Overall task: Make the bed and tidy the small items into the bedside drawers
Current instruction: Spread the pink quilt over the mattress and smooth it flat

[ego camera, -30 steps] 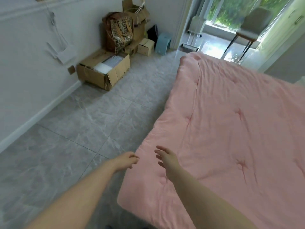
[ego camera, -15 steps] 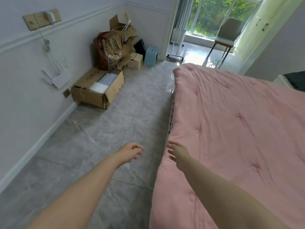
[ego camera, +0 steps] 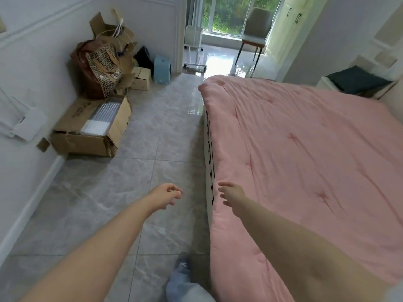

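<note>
Pink quilt (ego camera: 305,153) is lying spread flat over the bed, covering the right half of the view; its right and near portions are running out of frame. Along the quilt's left edge a narrow strip of white mattress side (ego camera: 209,162) with small black marks is showing; the marks are too small to read.

Right hand (ego camera: 231,192) is hovering at the quilt's left edge, fingers spread and relaxed, gripping nothing; whether the fingertips are touching the fabric cannot be told. Left hand (ego camera: 166,194) is hanging over the grey tiled floor (ego camera: 139,175), just left of the quilt's edge, fingers loosely curled, holding nothing. Both forearms are extending in from the bottom of the frame.

Below the quilt's left edge, a shoe (ego camera: 182,263) and a pale trouser leg are partly cut off.

Well left of the quilt, against the wall, an open cardboard box (ego camera: 91,131) is sitting with clear-wrapped contents inside, not identifiable. Behind it a patterned brown bag (ego camera: 102,66) and more boxes are piled up. A light blue stool (ego camera: 162,68) is standing beyond them.

Beyond the quilt's far end, a chair (ego camera: 257,29) is standing by the window. At the quilt's far right, a dark cushion (ego camera: 357,80) is lying on a white unit, partly hidden.
</note>
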Demonstrator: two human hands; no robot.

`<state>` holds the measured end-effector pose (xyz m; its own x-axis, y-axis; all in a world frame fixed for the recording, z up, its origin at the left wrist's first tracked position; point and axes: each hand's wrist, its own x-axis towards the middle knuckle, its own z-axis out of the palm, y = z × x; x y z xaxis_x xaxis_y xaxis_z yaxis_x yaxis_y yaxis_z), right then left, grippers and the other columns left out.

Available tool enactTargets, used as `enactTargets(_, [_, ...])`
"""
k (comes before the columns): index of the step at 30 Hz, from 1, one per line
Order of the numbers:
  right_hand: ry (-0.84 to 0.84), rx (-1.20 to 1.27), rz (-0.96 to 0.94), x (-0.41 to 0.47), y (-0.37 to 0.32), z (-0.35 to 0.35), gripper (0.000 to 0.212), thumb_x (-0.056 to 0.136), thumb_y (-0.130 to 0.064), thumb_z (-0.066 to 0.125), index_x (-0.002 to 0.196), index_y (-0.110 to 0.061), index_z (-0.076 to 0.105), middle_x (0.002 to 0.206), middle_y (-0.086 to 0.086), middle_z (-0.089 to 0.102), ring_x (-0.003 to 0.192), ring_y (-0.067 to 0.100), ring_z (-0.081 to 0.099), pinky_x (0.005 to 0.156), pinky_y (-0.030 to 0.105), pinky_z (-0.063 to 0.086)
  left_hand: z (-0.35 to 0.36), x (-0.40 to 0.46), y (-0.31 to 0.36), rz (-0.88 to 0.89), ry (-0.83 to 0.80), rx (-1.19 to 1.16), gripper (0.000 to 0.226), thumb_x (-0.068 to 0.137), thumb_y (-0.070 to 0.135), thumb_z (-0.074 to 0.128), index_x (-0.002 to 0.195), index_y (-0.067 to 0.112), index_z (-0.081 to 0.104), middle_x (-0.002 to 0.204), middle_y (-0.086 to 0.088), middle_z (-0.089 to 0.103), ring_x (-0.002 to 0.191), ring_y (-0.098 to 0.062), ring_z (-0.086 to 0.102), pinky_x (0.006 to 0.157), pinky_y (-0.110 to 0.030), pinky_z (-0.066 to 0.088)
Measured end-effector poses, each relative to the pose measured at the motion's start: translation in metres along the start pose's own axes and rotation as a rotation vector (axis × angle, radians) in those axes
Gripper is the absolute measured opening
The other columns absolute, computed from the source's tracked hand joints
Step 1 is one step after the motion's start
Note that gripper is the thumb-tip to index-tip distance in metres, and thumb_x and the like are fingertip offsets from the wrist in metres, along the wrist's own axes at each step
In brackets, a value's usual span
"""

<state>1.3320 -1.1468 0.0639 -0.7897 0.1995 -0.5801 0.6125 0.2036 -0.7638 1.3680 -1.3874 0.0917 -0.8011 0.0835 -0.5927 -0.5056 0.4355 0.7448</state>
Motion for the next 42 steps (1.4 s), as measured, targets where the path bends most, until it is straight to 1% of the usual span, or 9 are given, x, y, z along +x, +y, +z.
enactTargets(3, [0.039,0.034,0.033,0.034,-0.014,0.003,0.026,0.088,-0.013,0.059,0.112,-0.017,0.069,0.105,0.007,0.064,0.087,0.023,0.056,0.069,0.031,0.047,-0.01,0.033,0.02,0.012,-0.053,0.08,0.018,0.093,0.026,0.056,0.108,0.022,0.064,0.109,0.003,0.067,0.1,-0.018,0.065,0.083,-0.033,0.049])
enactTargets(9, [0.056,0.054,0.128,0.109,-0.033,0.016,0.026,0.084,-0.012,0.054,0.103,-0.025,0.067,0.105,0.004,0.064,0.098,0.022,0.057,0.097,0.036,0.049,-0.024,0.122,0.067,-0.005,-0.135,0.238,0.018,0.095,0.026,0.053,0.109,0.022,0.064,0.11,0.003,0.068,0.097,-0.018,0.065,0.071,-0.027,0.044])
enactTargets(13, [0.072,-0.006,0.12,0.143,-0.057,0.012,0.031,0.084,-0.011,0.054,0.109,-0.019,0.069,0.1,0.003,0.062,0.09,0.02,0.054,0.078,0.025,0.046,-0.028,0.17,0.101,0.013,-0.163,0.245,0.018,0.098,0.023,0.049,0.11,0.019,0.063,0.109,0.004,0.068,0.099,-0.018,0.066,0.07,-0.025,0.045])
enactTargets(16, [0.103,-0.045,0.105,0.162,-0.078,0.002,0.023,0.085,-0.01,0.056,0.1,-0.022,0.068,0.095,0.001,0.063,0.084,0.017,0.054,0.071,0.022,0.042,-0.03,0.197,0.123,0.051,-0.106,0.176,0.019,0.097,0.015,0.049,0.108,0.014,0.065,0.105,-0.002,0.069,0.091,-0.019,0.065,0.065,-0.022,0.045])
enactTargets(21, [0.18,-0.058,0.119,0.197,-0.099,-0.007,0.031,0.085,-0.012,0.056,0.112,-0.021,0.069,0.105,0.005,0.069,0.069,0.012,0.053,0.055,0.016,0.039,-0.032,0.252,0.155,0.041,-0.121,0.105,0.022,0.097,0.01,0.044,0.1,0.015,0.065,0.097,-0.002,0.07,0.074,-0.015,0.061,0.06,-0.024,0.04])
enactTargets(30, [0.346,0.06,0.289,0.258,-0.123,-0.005,0.029,0.083,-0.01,0.056,0.104,-0.024,0.069,0.098,0.002,0.067,0.072,0.013,0.051,0.069,0.024,0.043,-0.048,0.39,0.201,-0.031,-0.303,0.189,0.024,0.097,0.012,0.042,0.103,0.013,0.065,0.095,-0.003,0.069,0.066,-0.014,0.059,0.06,-0.024,0.036])
enactTargets(34, [0.415,0.088,0.368,0.286,-0.133,0.004,0.027,0.082,-0.01,0.06,0.104,-0.025,0.067,0.103,0.002,0.066,0.086,0.017,0.055,0.076,0.026,0.044,-0.058,0.443,0.221,-0.057,-0.387,0.235,0.019,0.096,0.015,0.047,0.104,0.014,0.065,0.097,-0.005,0.068,0.066,-0.014,0.058,0.058,-0.023,0.036])
enactTargets(37, [0.365,-0.025,0.324,0.303,-0.142,0.012,0.032,0.083,-0.014,0.062,0.112,-0.024,0.067,0.106,-0.001,0.066,0.098,0.017,0.061,0.08,0.024,0.046,-0.059,0.471,0.222,-0.102,-0.409,0.256,0.017,0.096,0.02,0.051,0.105,0.014,0.064,0.095,-0.002,0.069,0.071,-0.015,0.06,0.063,-0.025,0.039])
enactTargets(42, [0.213,-0.334,0.287,0.363,-0.129,0.026,0.036,0.084,-0.015,0.061,0.119,-0.016,0.068,0.119,0.006,0.067,0.112,0.021,0.061,0.093,0.021,0.041,-0.029,0.524,0.206,-0.263,-0.429,0.163,0.018,0.094,0.026,0.057,0.11,0.017,0.061,0.119,-0.005,0.063,0.084,-0.016,0.065,0.071,-0.03,0.048])
